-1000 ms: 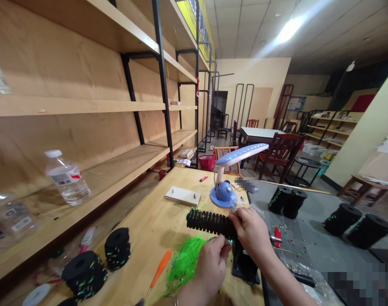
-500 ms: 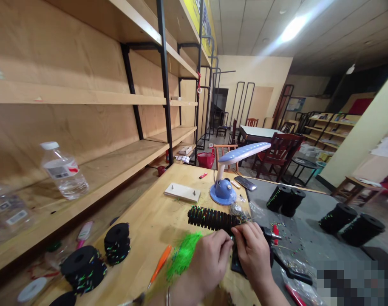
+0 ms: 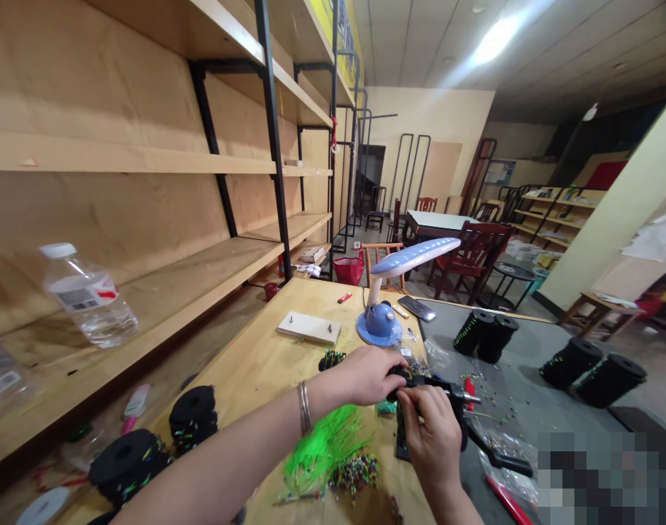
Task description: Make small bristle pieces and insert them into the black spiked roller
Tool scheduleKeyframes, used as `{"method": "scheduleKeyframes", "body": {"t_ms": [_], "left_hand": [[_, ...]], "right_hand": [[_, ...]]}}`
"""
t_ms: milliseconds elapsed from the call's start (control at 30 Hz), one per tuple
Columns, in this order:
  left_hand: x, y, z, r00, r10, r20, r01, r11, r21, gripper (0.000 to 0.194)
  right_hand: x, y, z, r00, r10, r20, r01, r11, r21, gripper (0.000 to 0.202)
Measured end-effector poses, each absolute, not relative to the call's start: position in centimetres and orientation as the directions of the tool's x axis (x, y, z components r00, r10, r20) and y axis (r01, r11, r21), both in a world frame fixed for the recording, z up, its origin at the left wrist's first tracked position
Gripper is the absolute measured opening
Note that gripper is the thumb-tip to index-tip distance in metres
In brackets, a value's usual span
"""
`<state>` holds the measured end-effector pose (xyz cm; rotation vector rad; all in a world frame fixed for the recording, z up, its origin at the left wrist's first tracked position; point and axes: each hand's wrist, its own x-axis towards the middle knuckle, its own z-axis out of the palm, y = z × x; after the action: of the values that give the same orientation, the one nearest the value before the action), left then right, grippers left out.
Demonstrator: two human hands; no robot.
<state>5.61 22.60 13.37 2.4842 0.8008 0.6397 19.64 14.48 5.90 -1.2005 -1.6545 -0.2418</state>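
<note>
My left hand (image 3: 373, 375), bracelets at the wrist, reaches across a black ridged foam roll (image 3: 331, 359) and covers most of it. Its thumb and fingers are closed near the roll's right end. Just beside it, my right hand (image 3: 432, 430) pinches with fingertips almost touching the left ones; anything between them is too small to make out. Behind the right hand is a black hand-cranked device (image 3: 464, 430) with a metal shaft. Below the left wrist lie a bundle of bright green strands (image 3: 324, 452) and a heap of multicoloured beads (image 3: 357, 472).
A blue desk lamp (image 3: 379, 321) stands behind the hands, near a white board with two pegs (image 3: 308, 328) and a phone (image 3: 417, 308). Black foam spools (image 3: 193, 415) stand left, more spools (image 3: 570, 361) right. A water bottle (image 3: 92, 299) leans on the shelf.
My left hand has moved up and right over the foam roll, its forearm now crossing the table and hiding the orange-handled tool. The beads below have come into view. My right hand stays nearly in place.
</note>
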Motion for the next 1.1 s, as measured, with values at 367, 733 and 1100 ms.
{"method": "scheduleKeyframes", "body": {"t_ms": [367, 733, 1100], "left_hand": [[5.5, 27.1, 14.0, 0.883, 0.447, 0.143, 0.249, -0.705, 0.664, 0.014], [5.3, 27.4, 13.9, 0.915, 0.390, 0.102, 0.230, -0.714, 0.661, 0.017], [5.6, 27.8, 14.1, 0.943, 0.324, -0.072, 0.302, -0.746, 0.593, 0.031]], "right_hand": [[19.2, 14.9, 5.2, 0.128, 0.610, 0.782, 0.799, 0.404, -0.446, 0.016], [19.0, 15.0, 5.7, 0.245, 0.656, 0.714, 0.786, 0.297, -0.542, 0.025], [19.0, 14.1, 5.5, 0.284, 0.600, 0.748, 0.779, 0.310, -0.544, 0.017]]}}
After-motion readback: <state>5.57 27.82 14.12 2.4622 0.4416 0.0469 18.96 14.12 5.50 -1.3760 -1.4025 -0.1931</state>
